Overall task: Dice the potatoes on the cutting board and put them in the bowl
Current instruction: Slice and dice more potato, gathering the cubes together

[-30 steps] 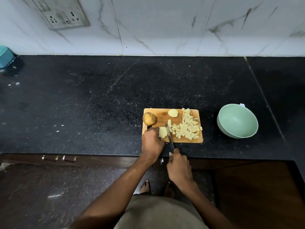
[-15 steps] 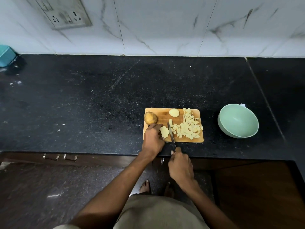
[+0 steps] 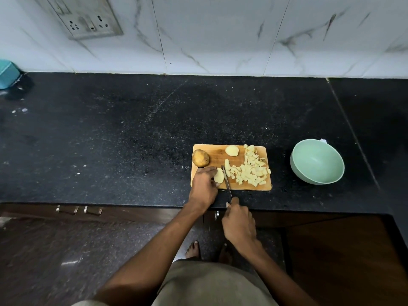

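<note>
A wooden cutting board lies on the black counter near its front edge. On its left end sits a whole brown potato. My left hand holds a pale peeled potato piece down on the board. My right hand grips a knife, whose blade stands against the right side of that piece. A heap of diced potato covers the board's right half. A peeled slice rests at the back edge. The pale green bowl, right of the board, holds nothing.
A teal object stands at the counter's far left against the wall. A socket plate is mounted on the marble tiles. Dark cabinet fronts with handles run below the counter; my bare feet show on the floor.
My left hand and the potato piece have shifted a little along the board, and the knife blade stays at the piece's right side. The camera view has moved slightly.
</note>
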